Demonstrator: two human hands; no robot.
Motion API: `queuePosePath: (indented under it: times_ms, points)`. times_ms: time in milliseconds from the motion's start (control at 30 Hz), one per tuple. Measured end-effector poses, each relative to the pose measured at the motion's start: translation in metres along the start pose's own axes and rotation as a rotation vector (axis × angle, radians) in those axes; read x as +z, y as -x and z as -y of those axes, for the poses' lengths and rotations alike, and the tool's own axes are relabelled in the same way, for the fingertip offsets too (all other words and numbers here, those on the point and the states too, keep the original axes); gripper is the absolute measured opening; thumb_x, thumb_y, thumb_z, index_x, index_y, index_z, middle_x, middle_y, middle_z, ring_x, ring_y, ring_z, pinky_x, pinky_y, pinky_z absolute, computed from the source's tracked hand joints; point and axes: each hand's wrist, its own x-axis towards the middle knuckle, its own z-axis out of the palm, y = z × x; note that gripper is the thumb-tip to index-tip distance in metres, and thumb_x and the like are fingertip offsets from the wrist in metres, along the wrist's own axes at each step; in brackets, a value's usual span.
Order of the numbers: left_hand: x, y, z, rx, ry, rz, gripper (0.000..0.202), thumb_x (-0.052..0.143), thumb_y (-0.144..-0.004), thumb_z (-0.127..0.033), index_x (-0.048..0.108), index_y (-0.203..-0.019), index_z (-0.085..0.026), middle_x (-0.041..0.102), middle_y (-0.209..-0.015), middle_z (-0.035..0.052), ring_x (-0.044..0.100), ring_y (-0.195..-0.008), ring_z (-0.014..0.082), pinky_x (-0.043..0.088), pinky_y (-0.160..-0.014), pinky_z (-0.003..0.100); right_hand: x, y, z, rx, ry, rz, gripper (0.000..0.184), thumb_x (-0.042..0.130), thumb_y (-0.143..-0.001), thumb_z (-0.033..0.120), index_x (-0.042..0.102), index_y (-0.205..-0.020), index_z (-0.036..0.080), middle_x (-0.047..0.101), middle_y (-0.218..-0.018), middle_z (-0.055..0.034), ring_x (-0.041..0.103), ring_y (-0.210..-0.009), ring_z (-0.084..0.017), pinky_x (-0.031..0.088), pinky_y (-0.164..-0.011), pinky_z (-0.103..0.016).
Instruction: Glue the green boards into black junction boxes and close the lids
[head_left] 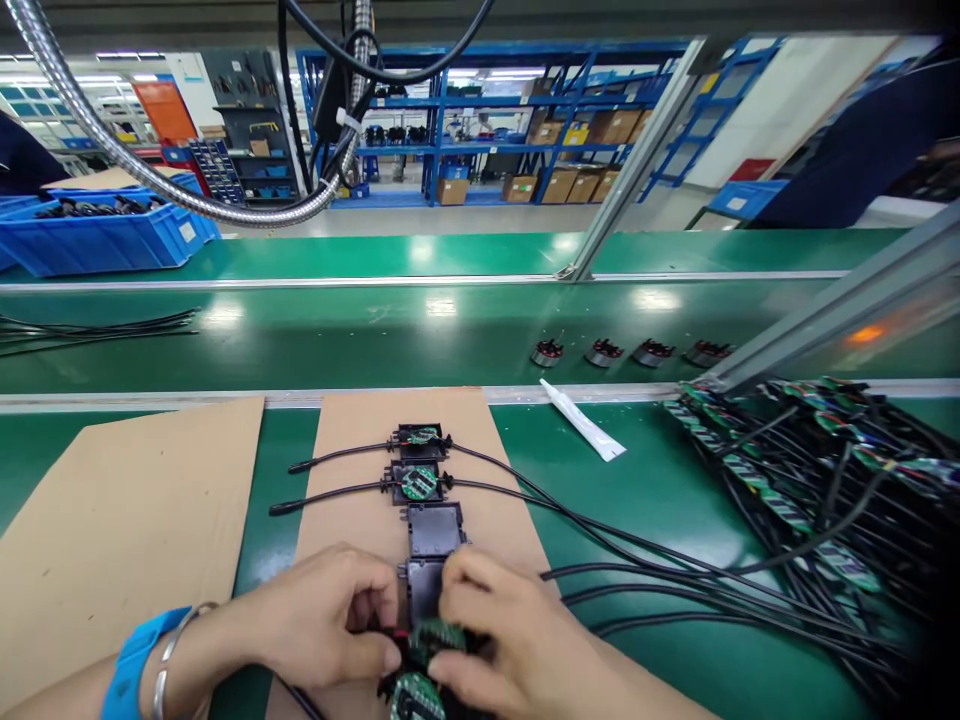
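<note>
My left hand (322,620) is closed at the bottom centre, thumb and fingers pinched around a thin dark part with a bit of red, probably wiring; the grip is partly hidden. Opposite it, my right hand (510,630) is closed on a small round green circuit board (437,638) held over the black housings. Another round board (417,698) lies just below. Beyond my hands, a column of black plastic housings runs up the cardboard: two bare ones (435,528), then two with boards (418,484) and cables seated in them.
Cardboard sheets (135,500) cover parts of the green bench. At right lies a heap of cabled boards (810,500), its black cables trailing towards my right hand. A white tube (583,420) and several motor-like parts (604,351) sit farther back. A metal flexible conduit (225,210) hangs overhead.
</note>
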Motion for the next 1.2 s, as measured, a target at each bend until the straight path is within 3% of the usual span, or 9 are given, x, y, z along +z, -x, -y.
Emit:
queuePosePath:
  times_ms: [100, 233, 500, 700, 833, 933, 1033, 1133, 1200]
  points:
    - [-0.010, -0.010, 0.000, 0.013, 0.076, -0.058, 0.022, 0.065, -0.077, -0.029, 0.054, -0.095, -0.021, 0.048, -0.065, -0.0064, 0.042, -0.057, 0.0113, 0.030, -0.049, 0.021, -0.024, -0.004, -0.014, 0.136, -0.118, -0.049, 0.023, 0.066, -0.083, 0.039, 0.055, -0.096, 0.023, 0.059, -0.089, -0.0013, 0.055, -0.077, -0.016, 0.045, -0.067, -0.027]
    - [-0.013, -0.027, 0.009, 0.039, -0.159, -0.326, 0.014, 0.060, -0.084, -0.030, 0.059, -0.095, -0.021, 0.057, -0.077, -0.0015, 0.052, -0.069, 0.0151, 0.038, -0.061, 0.024, -0.034, -0.011, -0.043, 0.168, -0.020, -0.058, 0.027, 0.043, -0.094, 0.023, 0.051, -0.120, 0.022, 0.063, -0.107, -0.0066, 0.059, -0.096, -0.019, 0.046, -0.085, -0.033]
    - [-0.001, -0.043, 0.029, 0.070, -0.533, -0.448, 0.016, 0.063, -0.086, -0.028, 0.064, -0.101, -0.022, 0.065, -0.100, 0.0042, 0.060, -0.093, 0.0247, 0.047, -0.081, 0.037, -0.014, -0.007, -0.069, 0.081, 0.335, -0.113, 0.018, 0.042, -0.092, 0.016, 0.059, -0.088, 0.018, 0.060, -0.084, -0.0064, 0.053, -0.083, -0.022, 0.045, -0.074, -0.036]
    - [0.004, -0.010, 0.027, 0.153, -0.567, -0.485, 0.040, 0.065, -0.085, -0.030, 0.052, -0.122, -0.020, 0.060, -0.113, 0.0091, 0.053, -0.103, 0.0284, 0.044, -0.089, 0.045, -0.008, -0.004, -0.033, -0.047, 0.326, -0.264, 0.018, 0.050, -0.089, 0.017, 0.062, -0.102, 0.019, 0.059, -0.093, -0.0077, 0.049, -0.088, -0.022, 0.040, -0.078, -0.038]
    - [0.026, 0.019, 0.021, 0.258, -0.303, -0.185, 0.038, 0.074, -0.077, -0.038, 0.055, -0.106, -0.023, 0.060, -0.104, 0.0033, 0.055, -0.093, 0.0217, 0.047, -0.081, 0.033, 0.020, 0.009, 0.010, -0.092, 0.194, -0.112, 0.028, 0.068, -0.077, 0.043, 0.062, -0.092, 0.020, 0.056, -0.094, -0.0062, 0.046, -0.089, -0.023, 0.040, -0.077, -0.037]
    - [0.041, 0.024, 0.030, 0.244, -0.327, -0.170, 0.024, 0.067, -0.078, -0.017, 0.056, -0.099, -0.022, 0.060, -0.097, 0.0031, 0.054, -0.091, 0.0211, 0.045, -0.078, 0.032, 0.056, 0.016, 0.017, -0.134, 0.223, -0.061, 0.034, 0.077, -0.064, 0.044, 0.057, -0.078, 0.021, 0.056, -0.092, -0.0031, 0.046, -0.086, -0.021, 0.040, -0.073, -0.034]
    - [0.044, 0.022, 0.039, 0.336, -0.335, -0.159, 0.026, 0.053, -0.082, -0.005, 0.057, -0.100, -0.023, 0.062, -0.096, 0.0017, 0.054, -0.093, 0.0192, 0.044, -0.083, 0.031, 0.075, 0.020, 0.014, -0.170, 0.293, -0.071, 0.022, 0.073, -0.070, 0.032, 0.053, -0.071, 0.021, 0.055, -0.084, -0.0011, 0.046, -0.077, -0.018, 0.037, -0.062, -0.029]
    - [0.037, 0.020, 0.039, 0.396, -0.245, -0.167, 0.026, 0.051, -0.087, -0.009, 0.056, -0.108, -0.025, 0.064, -0.101, 0.0003, 0.057, -0.094, 0.0157, 0.045, -0.084, 0.026, 0.052, 0.024, 0.017, -0.144, 0.228, -0.062, 0.021, 0.070, -0.077, 0.038, 0.057, -0.085, 0.024, 0.056, -0.087, -0.0016, 0.050, -0.076, -0.017, 0.040, -0.062, -0.028]
    - [0.032, 0.016, 0.035, 0.389, -0.215, -0.274, 0.020, 0.050, -0.090, -0.012, 0.057, -0.105, -0.023, 0.065, -0.097, 0.0003, 0.060, -0.088, 0.0142, 0.047, -0.079, 0.024, 0.022, 0.026, 0.017, -0.055, 0.096, -0.035, 0.033, 0.066, -0.081, 0.042, 0.053, -0.105, 0.024, 0.058, -0.095, -0.0033, 0.054, -0.079, -0.017, 0.044, -0.066, -0.028]
